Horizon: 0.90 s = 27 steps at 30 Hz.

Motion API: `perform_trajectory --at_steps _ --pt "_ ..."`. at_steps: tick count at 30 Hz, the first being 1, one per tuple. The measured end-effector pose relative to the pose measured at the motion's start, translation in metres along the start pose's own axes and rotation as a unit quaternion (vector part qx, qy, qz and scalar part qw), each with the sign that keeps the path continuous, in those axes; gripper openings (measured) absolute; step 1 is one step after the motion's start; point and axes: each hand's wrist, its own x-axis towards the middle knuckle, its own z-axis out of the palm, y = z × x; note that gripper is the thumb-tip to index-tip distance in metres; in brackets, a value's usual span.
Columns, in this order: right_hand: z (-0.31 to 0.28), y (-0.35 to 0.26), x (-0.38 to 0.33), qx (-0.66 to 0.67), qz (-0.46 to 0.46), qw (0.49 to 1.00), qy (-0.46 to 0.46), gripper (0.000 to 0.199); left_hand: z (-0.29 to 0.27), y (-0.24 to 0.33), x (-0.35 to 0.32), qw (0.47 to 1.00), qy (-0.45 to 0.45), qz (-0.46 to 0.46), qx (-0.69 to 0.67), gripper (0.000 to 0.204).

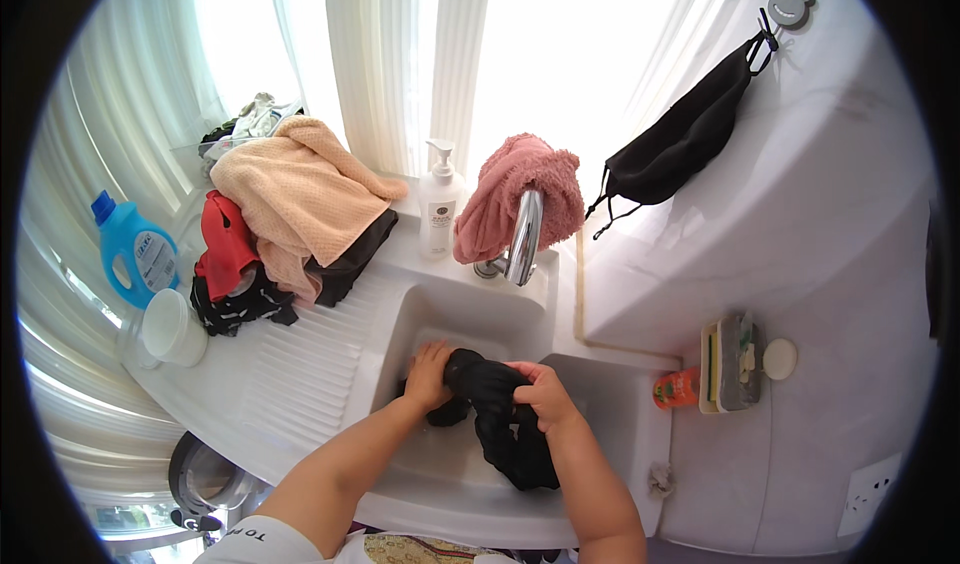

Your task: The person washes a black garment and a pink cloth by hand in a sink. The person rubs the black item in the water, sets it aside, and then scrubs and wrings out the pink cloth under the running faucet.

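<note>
I am gripping a wet black garment point(500, 414) in the white sink basin point(440, 309) with both hands, holding it low, inside the basin walls, probably so the drips fall into the sink. My right hand point(543, 394) is closing around its twisted middle, fingers curled over the top, forearm coming in steeply from the lower edge. My left hand point(428, 376) is pressing down on the bunched end, fingers bent; whether it is fully clutching the cloth I cannot tell. Beyond, a pink towel point(520, 196) is draping over the chrome tap point(522, 244), beside a white pump bottle point(438, 209). On the ribbed drainboard a pile of clothes point(280, 214) is waiting, with a blue detergent bottle point(135, 252) farther left.
</note>
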Motion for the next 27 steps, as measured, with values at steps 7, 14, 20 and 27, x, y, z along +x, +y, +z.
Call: perform_trajectory --at_steps 7,14,20,27 --pt "-0.05 0.066 0.007 -0.005 0.09 0.967 0.239 0.045 -0.025 -0.004 0.02 0.78 -0.188 -0.254 -0.54 0.034" --pt "0.001 0.132 0.058 -0.491 0.193 0.83 0.182 0.105 0.022 -0.002 0.011 0.936 -0.133 -0.311 -0.097 0.088" --pt "0.012 0.135 0.064 -0.524 0.168 0.802 0.233 0.09 0.006 0.016 -0.008 0.916 -0.211 -0.329 -0.096 0.109" --pt "0.008 0.051 0.015 -0.058 -0.026 0.98 0.188 0.058 -0.064 0.036 -0.014 0.793 -0.047 -0.177 -0.581 0.078"
